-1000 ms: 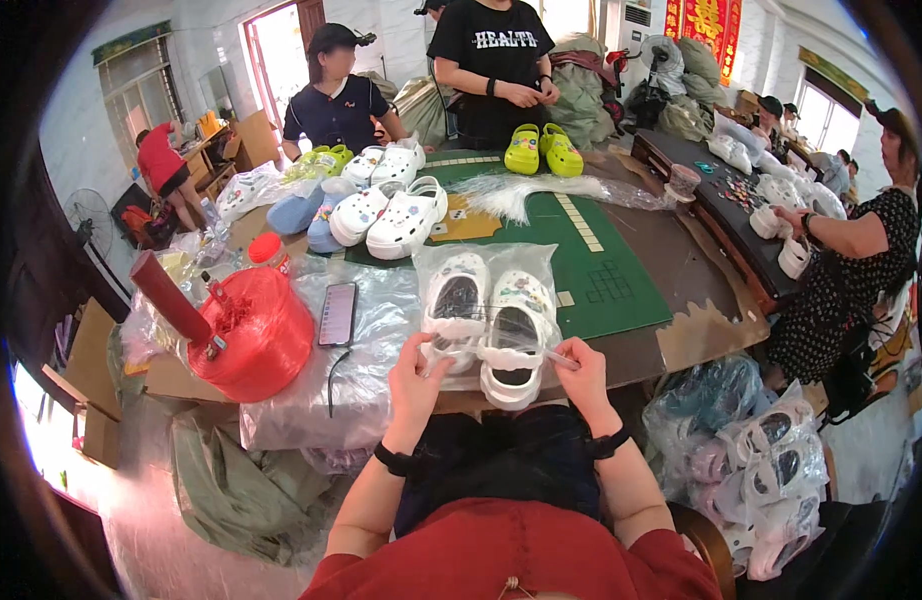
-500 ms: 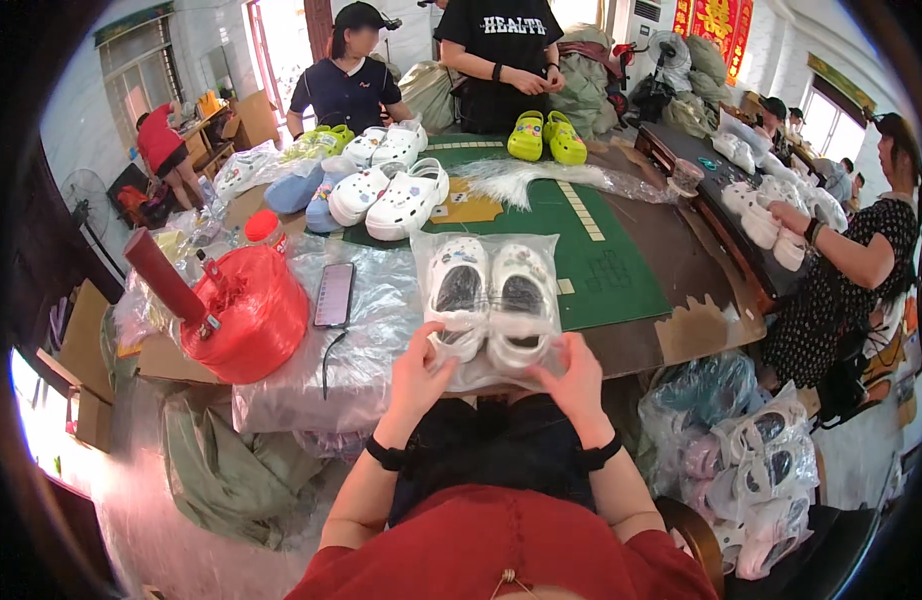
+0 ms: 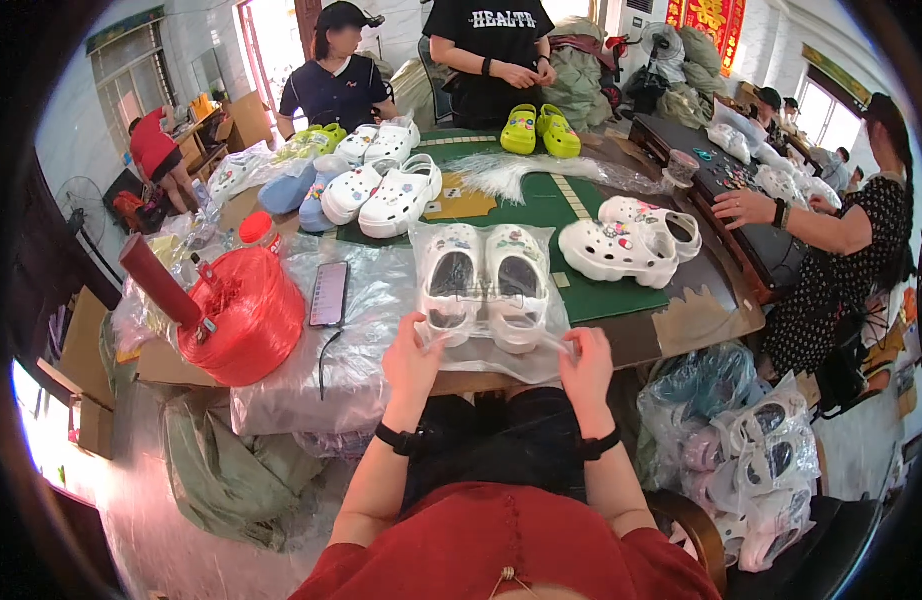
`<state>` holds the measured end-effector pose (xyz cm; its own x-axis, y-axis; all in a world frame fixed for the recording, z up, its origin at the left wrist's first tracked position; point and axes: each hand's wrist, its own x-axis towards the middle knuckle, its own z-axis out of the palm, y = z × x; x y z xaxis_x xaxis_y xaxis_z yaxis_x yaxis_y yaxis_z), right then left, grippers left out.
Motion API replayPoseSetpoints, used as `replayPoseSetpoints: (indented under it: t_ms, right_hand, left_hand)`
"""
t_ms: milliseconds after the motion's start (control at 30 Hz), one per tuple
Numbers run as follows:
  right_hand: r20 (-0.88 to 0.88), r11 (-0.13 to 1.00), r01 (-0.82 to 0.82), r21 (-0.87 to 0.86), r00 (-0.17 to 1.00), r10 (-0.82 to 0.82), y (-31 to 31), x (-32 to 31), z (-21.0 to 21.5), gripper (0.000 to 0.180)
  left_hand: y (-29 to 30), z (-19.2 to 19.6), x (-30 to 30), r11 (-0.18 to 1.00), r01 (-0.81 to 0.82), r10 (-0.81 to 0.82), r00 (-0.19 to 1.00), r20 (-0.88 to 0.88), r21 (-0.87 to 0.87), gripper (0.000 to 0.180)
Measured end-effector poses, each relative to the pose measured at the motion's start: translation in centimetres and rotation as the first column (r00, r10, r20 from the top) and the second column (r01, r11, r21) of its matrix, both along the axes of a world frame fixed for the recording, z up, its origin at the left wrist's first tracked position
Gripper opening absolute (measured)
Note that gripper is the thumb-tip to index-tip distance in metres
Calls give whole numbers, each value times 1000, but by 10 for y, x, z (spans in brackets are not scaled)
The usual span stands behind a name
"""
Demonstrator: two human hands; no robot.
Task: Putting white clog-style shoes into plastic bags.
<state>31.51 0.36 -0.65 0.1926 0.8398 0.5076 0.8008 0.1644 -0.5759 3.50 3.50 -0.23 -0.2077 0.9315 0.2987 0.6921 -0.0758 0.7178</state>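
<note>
A pair of white clogs (image 3: 453, 285) with charms lies side by side inside a clear plastic bag (image 3: 489, 352) at the near edge of the table. My left hand (image 3: 412, 352) pinches the left corner of the bag's near edge. On the other corner, my right hand (image 3: 587, 362) grips the plastic between thumb and fingers. The bag's near edge stretches between both hands, below the heels of the clogs.
White clogs (image 3: 621, 250) stand to the right, another white pair (image 3: 401, 198) far left. Lime clogs (image 3: 539, 132) sit at the back. Left are a red twine roll (image 3: 243, 315) and a phone (image 3: 329, 295). Bagged clogs (image 3: 771, 450) are piled at right. Several people work nearby.
A white clog pair now stands on the table at right; the person there has an outstretched hand. My hands have moved slightly apart, drawing the bag's near edge flatter and closer to me.
</note>
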Motion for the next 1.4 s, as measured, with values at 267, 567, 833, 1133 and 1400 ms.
replayPoseSetpoints:
  t_ms: [267,567,833,1133,1400]
  right_hand:
    - [-436,921,-313,-230,880,190,-39,48,15,32]
    - [-771,885,-407,-226,630,93,-28,43,-4,19]
    - [-792,966,-186,-177,610,-28,-29,73,-33,24]
    - [-266,986,47,157,964,-3,-33,29,42,21]
    - [90,918,-342,199,939,331,-3,-59,67,63]
  left_hand:
    - [-25,6,-48,988,103,-113,991,77,117,55]
    - [-42,11,-52,995,42,-49,996,77,89,31]
    - [-57,22,-67,949,298,-255,918,305,-104,33]
    - [-23,7,-55,923,223,-1,817,577,-314,58]
    - [-13,-58,-12,950,298,-253,909,331,-91,86]
